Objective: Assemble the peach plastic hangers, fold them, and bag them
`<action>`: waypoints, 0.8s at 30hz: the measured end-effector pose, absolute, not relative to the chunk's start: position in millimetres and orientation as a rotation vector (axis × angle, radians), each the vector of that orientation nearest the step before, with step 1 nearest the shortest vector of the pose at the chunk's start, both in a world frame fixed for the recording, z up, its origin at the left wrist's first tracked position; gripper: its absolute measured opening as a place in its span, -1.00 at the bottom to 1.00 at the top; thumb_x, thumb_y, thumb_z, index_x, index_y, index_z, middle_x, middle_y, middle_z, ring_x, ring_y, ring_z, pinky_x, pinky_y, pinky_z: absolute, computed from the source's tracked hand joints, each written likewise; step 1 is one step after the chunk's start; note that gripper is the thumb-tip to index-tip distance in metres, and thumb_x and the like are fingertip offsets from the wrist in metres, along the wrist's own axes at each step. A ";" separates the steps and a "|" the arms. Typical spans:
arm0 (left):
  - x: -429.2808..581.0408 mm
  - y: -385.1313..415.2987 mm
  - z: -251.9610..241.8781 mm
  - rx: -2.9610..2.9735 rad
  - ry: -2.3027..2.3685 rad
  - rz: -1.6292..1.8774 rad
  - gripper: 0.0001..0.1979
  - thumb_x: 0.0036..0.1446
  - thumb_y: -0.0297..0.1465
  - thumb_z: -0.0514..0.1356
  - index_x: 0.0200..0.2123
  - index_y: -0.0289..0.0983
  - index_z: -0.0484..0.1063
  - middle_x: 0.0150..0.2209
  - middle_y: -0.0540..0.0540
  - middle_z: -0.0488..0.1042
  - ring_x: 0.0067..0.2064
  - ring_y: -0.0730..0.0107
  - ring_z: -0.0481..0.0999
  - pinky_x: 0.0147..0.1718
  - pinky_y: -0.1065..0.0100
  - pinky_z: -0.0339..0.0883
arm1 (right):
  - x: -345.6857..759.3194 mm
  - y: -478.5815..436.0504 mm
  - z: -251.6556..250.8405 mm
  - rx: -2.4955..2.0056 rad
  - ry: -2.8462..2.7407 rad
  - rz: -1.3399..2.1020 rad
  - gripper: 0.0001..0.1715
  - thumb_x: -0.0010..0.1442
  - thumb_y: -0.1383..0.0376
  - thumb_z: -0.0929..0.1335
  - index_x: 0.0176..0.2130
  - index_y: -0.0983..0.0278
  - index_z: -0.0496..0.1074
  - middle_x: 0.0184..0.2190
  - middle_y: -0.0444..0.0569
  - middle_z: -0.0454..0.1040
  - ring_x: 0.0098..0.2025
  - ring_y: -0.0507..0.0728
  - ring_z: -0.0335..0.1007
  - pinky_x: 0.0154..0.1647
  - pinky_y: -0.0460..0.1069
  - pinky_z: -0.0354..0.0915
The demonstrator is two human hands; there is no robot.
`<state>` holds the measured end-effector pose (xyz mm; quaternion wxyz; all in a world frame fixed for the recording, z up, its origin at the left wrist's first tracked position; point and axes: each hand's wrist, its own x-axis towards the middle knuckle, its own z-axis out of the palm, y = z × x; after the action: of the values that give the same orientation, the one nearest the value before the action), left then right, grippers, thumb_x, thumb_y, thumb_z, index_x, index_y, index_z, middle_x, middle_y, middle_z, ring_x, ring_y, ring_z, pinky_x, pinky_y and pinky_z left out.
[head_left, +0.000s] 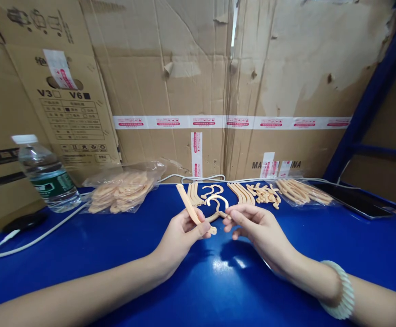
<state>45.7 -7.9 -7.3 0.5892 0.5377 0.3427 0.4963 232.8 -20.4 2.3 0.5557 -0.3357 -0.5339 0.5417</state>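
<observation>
My left hand (187, 229) is closed around a flat beige strip (188, 202), tilted up to the left, with a small hole at its lower end. My right hand (248, 222) pinches one end of a beige forked piece (218, 213), which resembles the centre of a hanger. The other branch of the fork reaches behind the fingers of my left hand; whether they touch it I cannot tell. A curved beige hook (222, 199) shows just above the fork; whether the two are joined is unclear.
On the blue table (126, 245) behind my hands lie loose curved strips (241, 194), more hooks (212, 188) and small branched pieces (264, 194). Bagged parts (121, 190) lie left, another bag (303, 191) right. A water bottle (48, 177), cables and a phone (354, 200) flank them; cardboard stands behind.
</observation>
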 end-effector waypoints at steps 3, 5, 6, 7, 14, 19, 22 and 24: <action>45.3 -7.6 -7.2 1.295 0.812 1.141 -0.69 -0.09 -0.34 0.41 -0.40 -0.29 0.33 -0.47 0.06 0.47 -0.35 0.45 0.51 -0.34 0.45 0.36 | 232.8 -19.0 -0.7 -0.827 -1.176 1.367 -0.48 -0.03 0.15 0.55 -0.14 0.25 0.36 -0.42 -0.04 0.58 -0.38 0.09 0.51 -0.45 -0.11 0.37; 45.1 -7.4 -7.2 1.334 0.812 1.136 -0.73 -0.08 -0.38 0.40 -0.41 -0.29 0.34 -0.46 0.06 0.47 -0.33 0.44 0.52 -0.31 0.45 0.34 | 233.3 -18.0 -1.1 -0.838 -1.140 1.417 -0.39 -0.06 0.17 0.57 -0.09 0.21 0.31 -0.39 -0.06 0.59 -0.34 0.10 0.52 -0.43 -0.12 0.37; 44.9 -7.3 -7.3 1.350 0.809 1.138 -0.74 -0.07 -0.39 0.39 -0.41 -0.29 0.34 -0.45 0.06 0.48 -0.31 0.43 0.52 -0.28 0.44 0.34 | 233.5 -17.6 -0.9 -0.842 -1.144 1.435 -0.41 -0.06 0.18 0.57 -0.10 0.22 0.32 -0.36 -0.04 0.59 -0.30 0.11 0.53 -0.41 -0.12 0.38; 44.7 -7.1 -7.7 1.363 0.806 1.139 -0.75 -0.07 -0.40 0.39 -0.41 -0.29 0.34 -0.44 0.06 0.48 -0.30 0.42 0.53 -0.26 0.43 0.34 | 233.7 -17.4 -0.4 -0.841 -1.160 1.450 -0.47 -0.06 0.18 0.57 -0.15 0.24 0.35 -0.33 -0.03 0.59 -0.25 0.11 0.53 -0.38 -0.12 0.38; 43.0 -8.6 -9.2 1.434 0.850 1.168 -0.80 -0.03 -0.42 0.36 -0.44 -0.27 0.35 -0.46 0.08 0.42 -0.29 0.44 0.48 -0.25 0.45 0.29 | 231.9 -20.3 0.0 -0.771 -1.269 1.569 -0.72 0.03 0.20 0.53 -0.39 0.30 0.43 -0.18 -0.03 0.55 -0.15 0.06 0.48 -0.16 -0.11 0.40; 42.8 -13.4 -6.4 1.489 0.815 1.158 -0.81 0.00 -0.41 0.34 -0.46 -0.28 0.34 -0.46 0.07 0.41 -0.30 0.41 0.51 -0.28 0.43 0.33 | 231.9 -21.3 -1.7 -0.788 -1.239 1.648 -0.72 0.01 0.23 0.55 -0.40 0.32 0.45 -0.33 -0.08 0.53 -0.24 0.04 0.49 -0.23 -0.10 0.44; 40.5 -14.9 -4.6 1.598 0.813 1.120 -0.81 0.05 -0.36 0.31 -0.46 -0.27 0.34 -0.43 0.00 0.45 -0.31 0.33 0.53 -0.31 0.38 0.36 | 231.9 -20.6 -0.6 -0.803 -1.215 1.683 -0.69 -0.03 0.23 0.57 -0.41 0.35 0.46 -0.38 -0.07 0.51 -0.27 0.05 0.49 -0.21 -0.09 0.45; 38.9 -15.1 -4.1 1.694 0.842 1.105 -0.80 0.07 -0.32 0.29 -0.46 -0.27 0.35 -0.42 -0.04 0.48 -0.32 0.28 0.53 -0.31 0.33 0.37 | 231.6 -20.3 0.0 -0.808 -1.199 1.703 -0.67 -0.06 0.24 0.58 -0.40 0.36 0.46 -0.38 -0.06 0.51 -0.29 0.04 0.49 -0.20 -0.09 0.45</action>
<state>38.9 -15.1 -4.1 0.4578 0.6875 0.3415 0.4484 231.6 -20.3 0.0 0.4385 -0.3250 -0.4825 0.6850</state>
